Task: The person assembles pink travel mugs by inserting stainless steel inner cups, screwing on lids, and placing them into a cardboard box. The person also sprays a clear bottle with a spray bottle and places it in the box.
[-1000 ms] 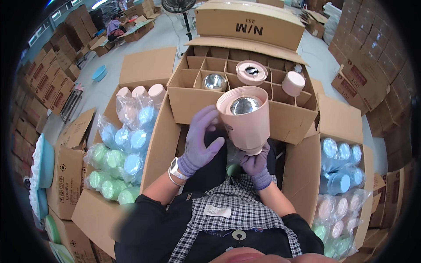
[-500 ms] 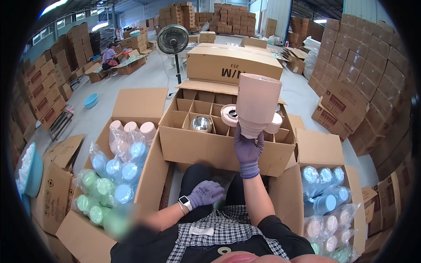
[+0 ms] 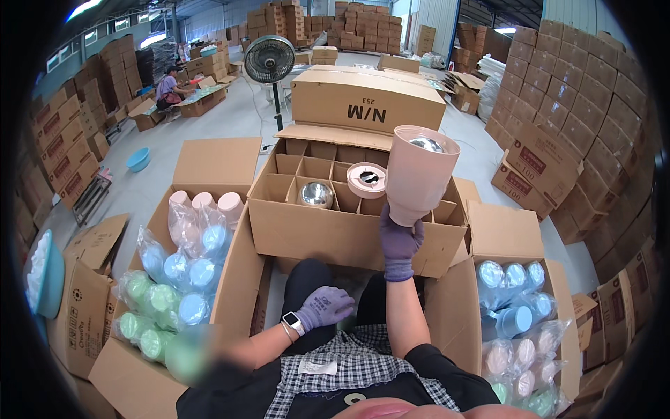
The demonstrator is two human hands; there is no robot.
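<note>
My right hand (image 3: 401,244), in a purple glove, grips the narrow lower end of a pink thermos flask body (image 3: 419,174). Its wide mouth points up and toward me, showing a silver rounded liner (image 3: 426,144) inside. Below the flask is a divided carton (image 3: 349,230) with cardboard cells. A silver glass liner (image 3: 316,195) pokes out of one cell, and a pink ring-shaped part (image 3: 367,180) with a dark hole rests on the dividers beside the flask. My left hand (image 3: 326,306), also gloved, lies over my thigh with nothing in it, its fingers loosely extended.
An open carton (image 3: 209,174) at left holds pink, blue and green bagged flasks; another (image 3: 506,230) at right holds similar ones. Behind the divided carton stand a large closed box (image 3: 366,98) and a fan (image 3: 269,59). A person (image 3: 167,91) sits farther back. Stacked cartons (image 3: 565,77) line the right.
My right hand has tipped the pink flask body, so its mouth now turns toward me and the silver liner inside shows more. My left hand stays on my thigh.
</note>
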